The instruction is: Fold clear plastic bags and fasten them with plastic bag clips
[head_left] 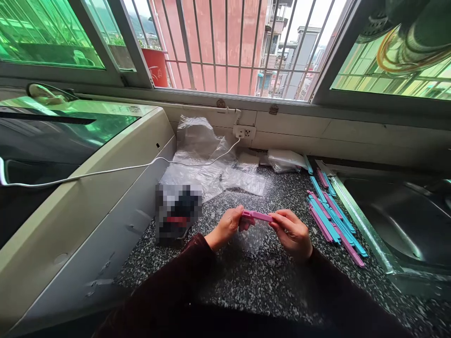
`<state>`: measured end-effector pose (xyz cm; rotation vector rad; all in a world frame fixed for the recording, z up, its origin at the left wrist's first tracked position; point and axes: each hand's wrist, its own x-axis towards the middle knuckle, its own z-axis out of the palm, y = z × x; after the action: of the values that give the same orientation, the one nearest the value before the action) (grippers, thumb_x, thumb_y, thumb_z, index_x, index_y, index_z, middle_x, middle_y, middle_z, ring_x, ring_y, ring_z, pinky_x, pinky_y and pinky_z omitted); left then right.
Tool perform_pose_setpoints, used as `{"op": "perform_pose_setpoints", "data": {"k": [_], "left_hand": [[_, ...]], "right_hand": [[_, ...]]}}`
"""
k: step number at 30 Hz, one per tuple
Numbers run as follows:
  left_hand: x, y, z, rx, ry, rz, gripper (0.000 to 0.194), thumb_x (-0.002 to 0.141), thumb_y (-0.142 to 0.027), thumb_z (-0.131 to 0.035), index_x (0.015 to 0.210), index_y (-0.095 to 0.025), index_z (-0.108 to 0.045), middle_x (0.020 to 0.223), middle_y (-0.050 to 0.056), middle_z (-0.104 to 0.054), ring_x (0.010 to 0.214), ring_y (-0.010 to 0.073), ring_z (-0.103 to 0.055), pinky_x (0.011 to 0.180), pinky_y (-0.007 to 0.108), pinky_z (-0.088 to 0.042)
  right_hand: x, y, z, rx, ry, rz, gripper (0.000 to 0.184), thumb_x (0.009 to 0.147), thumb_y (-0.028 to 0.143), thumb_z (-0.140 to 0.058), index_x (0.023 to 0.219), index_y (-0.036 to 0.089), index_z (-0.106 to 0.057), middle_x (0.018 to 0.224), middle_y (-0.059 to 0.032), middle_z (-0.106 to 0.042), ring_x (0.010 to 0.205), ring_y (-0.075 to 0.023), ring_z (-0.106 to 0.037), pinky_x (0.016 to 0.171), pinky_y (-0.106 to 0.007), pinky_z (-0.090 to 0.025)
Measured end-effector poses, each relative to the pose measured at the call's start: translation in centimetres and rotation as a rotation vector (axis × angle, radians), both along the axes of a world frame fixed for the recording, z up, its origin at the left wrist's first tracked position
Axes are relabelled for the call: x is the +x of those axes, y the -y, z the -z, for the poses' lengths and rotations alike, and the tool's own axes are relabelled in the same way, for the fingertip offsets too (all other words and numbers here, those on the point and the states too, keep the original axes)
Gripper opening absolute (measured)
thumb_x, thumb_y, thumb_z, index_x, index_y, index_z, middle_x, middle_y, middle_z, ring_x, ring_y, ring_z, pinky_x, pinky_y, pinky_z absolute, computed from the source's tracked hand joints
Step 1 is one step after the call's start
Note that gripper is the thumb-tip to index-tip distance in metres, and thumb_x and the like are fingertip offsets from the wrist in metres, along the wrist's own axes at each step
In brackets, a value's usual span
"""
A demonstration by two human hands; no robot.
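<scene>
A slim pink plastic bag-sealing clip (260, 215) is held level between my two hands, above the speckled counter (246, 277). My left hand (228, 224) is closed on its left end, and more pink plastic shows under those fingers. The thumb and fingers of my right hand (291, 231) pinch its right end. Beneath the clip hangs something clear and hazy, perhaps thin plastic film; its edges are hard to make out. To the right of my right hand lies a loose pile of pink and blue clips (326, 220).
Clear plastic bags (204, 164) spread over the back left, beside a blurred-out package (178, 211). Folded bags (286, 160) lie by the wall. A white cable (155, 162) runs from the wall socket (244, 132) across the washing machine (105, 173). A metal sink (405, 220) is at right.
</scene>
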<state>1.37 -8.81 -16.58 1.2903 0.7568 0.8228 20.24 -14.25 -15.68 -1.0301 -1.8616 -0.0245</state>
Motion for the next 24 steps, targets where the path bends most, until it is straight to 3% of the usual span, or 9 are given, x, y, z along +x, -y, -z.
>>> {"op": "perform_pose_setpoints", "data": {"k": [12, 17, 24], "left_hand": [[0.1, -0.2, 0.1, -0.139, 0.110, -0.094, 0.055, 0.078, -0.051, -0.036, 0.062, -0.007, -0.065, 0.046, 0.007, -0.057, 0.042, 0.0110, -0.044, 0.045, 0.024, -0.032], [0.1, -0.2, 0.0, -0.152, 0.101, -0.122, 0.056, 0.078, -0.053, -0.036, 0.063, -0.007, -0.065, 0.047, 0.007, -0.058, 0.042, 0.0110, -0.044, 0.045, 0.024, -0.033], [-0.2, -0.4, 0.5, -0.105, 0.097, -0.137, 0.056, 0.081, -0.051, -0.033, 0.065, -0.008, -0.066, 0.046, 0.006, -0.056, 0.044, 0.0111, -0.042, 0.048, 0.024, -0.034]], "right_hand": [[0.6, 0.0, 1.0, -0.129, -0.293, -0.064, 0.019, 0.083, 0.018, -0.051, 0.101, 0.019, -0.060, 0.091, -0.0082, -0.059, 0.065, -0.0139, -0.061, 0.054, -0.027, -0.057], [0.4, 0.3, 1.2, -0.184, -0.411, -0.019, 0.016, 0.083, 0.024, -0.054, 0.096, 0.018, -0.060, 0.092, -0.0081, -0.060, 0.064, -0.0146, -0.063, 0.050, -0.026, -0.056], [-0.1, 0.6, 0.8, -0.255, -0.575, -0.044, 0.016, 0.085, 0.027, -0.053, 0.097, 0.019, -0.058, 0.095, -0.0063, -0.059, 0.057, -0.0104, -0.059, 0.057, -0.030, -0.059]]}}
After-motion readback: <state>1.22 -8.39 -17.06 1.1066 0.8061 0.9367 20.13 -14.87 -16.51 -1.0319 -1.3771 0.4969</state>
